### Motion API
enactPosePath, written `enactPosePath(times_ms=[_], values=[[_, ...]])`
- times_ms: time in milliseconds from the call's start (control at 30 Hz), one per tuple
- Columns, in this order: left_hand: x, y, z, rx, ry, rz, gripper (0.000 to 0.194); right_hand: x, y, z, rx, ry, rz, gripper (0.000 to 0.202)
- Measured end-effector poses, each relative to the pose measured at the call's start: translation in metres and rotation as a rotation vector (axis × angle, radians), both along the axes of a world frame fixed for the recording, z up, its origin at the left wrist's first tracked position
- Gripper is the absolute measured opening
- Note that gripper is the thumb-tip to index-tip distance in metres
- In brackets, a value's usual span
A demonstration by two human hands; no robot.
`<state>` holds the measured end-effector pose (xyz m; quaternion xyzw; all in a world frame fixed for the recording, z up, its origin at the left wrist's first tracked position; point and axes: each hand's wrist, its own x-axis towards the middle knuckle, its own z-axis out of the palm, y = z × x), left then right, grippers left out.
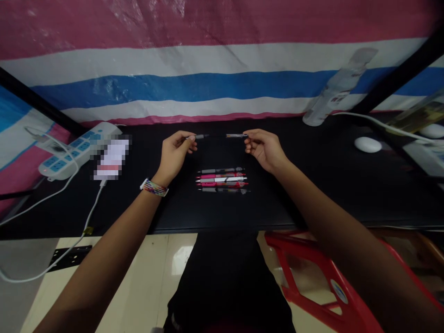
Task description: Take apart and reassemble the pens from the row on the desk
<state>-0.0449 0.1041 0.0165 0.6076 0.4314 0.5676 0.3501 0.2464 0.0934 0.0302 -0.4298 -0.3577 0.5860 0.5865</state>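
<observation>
A dark pen with a grey grip (201,136) and a clear, shiny section (236,135) lies level between my two hands, over the table. Its middle blends into the black surface behind it. My left hand (176,150) pinches the grip end between thumb and fingers. At the opposite end, my right hand (264,149) pinches the tip. Nearer to me, several pens lie side by side in a row: a dark one (222,170), a pink one (208,176), a white one (229,179), a red one (217,184) and another dark one (225,190).
On the left of the black table (326,194) are a power strip (79,150) and a phone (111,159) on a white cable. A clear bottle (336,92) and a white mouse (367,144) stand right. Below is a red stool (312,259); striped sheeting (208,85) hangs behind.
</observation>
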Motion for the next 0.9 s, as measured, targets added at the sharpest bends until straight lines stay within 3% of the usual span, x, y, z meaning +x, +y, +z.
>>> enactPosePath(times_ms=[467, 567, 667, 767, 900], values=[[0.001, -0.005, 0.006, -0.020, 0.013, -0.014, 0.030, 0.001, 0.000, -0.002, 0.044, -0.032, -0.008, 0.012], [0.003, -0.008, 0.009, -0.017, 0.059, -0.043, 0.032, -0.001, -0.004, -0.003, 0.080, -0.045, 0.064, 0.006], [0.005, -0.014, 0.012, -0.008, 0.188, -0.075, 0.052, -0.005, -0.009, -0.005, 0.107, -0.100, 0.203, 0.017], [0.006, -0.017, 0.013, 0.010, 0.273, -0.070, 0.074, -0.008, -0.012, -0.007, 0.132, -0.109, 0.255, 0.025], [0.006, -0.016, 0.012, 0.007, 0.200, -0.110, 0.048, -0.008, -0.011, -0.005, 0.121, -0.096, 0.225, 0.024]])
